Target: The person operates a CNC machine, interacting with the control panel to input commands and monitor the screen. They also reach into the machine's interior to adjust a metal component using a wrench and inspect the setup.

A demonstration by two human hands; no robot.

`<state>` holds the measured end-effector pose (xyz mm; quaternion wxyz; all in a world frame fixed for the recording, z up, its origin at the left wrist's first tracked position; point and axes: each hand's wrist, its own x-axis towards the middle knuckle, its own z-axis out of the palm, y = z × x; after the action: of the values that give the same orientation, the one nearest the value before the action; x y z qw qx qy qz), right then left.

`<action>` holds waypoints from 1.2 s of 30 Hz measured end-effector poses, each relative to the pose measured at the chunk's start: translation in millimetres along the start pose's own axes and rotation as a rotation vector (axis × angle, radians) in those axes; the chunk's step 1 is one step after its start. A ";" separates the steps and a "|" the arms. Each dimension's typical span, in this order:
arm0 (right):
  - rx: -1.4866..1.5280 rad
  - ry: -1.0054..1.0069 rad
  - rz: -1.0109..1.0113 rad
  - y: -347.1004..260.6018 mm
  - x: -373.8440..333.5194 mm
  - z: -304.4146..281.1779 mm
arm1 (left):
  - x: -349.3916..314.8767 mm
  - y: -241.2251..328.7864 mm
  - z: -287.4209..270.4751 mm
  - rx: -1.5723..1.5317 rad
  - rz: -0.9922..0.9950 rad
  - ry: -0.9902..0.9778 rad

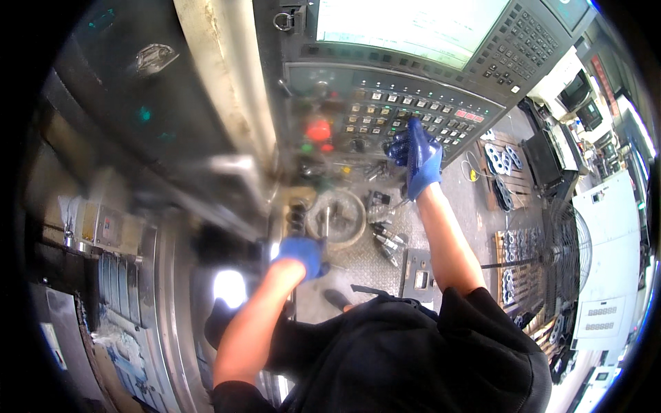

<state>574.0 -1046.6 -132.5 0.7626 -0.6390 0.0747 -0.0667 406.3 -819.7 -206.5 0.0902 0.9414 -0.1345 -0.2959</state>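
Observation:
My right hand (418, 158), in a blue glove, is at the machine's control panel (475, 100). Its index finger stretches up to the rows of small buttons (406, 103), while the other fingers look curled; no object shows in it. Whether the fingertip presses a button cannot be made out. Lower and to the left, my left hand (301, 256), also blue-gloved, is smeared by motion beside a round ring-shaped part (359, 219). Its fingers are too blurred to read. Above the buttons a bright screen (406, 27) is lit, and a red knob (318, 131) stands at the panel's left.
Metal tool pieces (389, 244) lie right of the ring. Machine door framing (227, 69) rises on the left. A fan (568, 248) stands on the right, near pallets (506, 165) bearing dark metal parts. A white cabinet (609, 234) is beyond the fan.

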 end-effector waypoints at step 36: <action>-0.291 0.028 -0.078 21.5 0.7 -44.0 | 11.5 -0.3 -5.2 -0.006 0.031 0.113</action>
<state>566.0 -1085.4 -161.3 0.6576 -0.7443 0.0693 -0.0936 418.5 -822.5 -208.5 0.1051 0.9541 -0.1427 -0.2414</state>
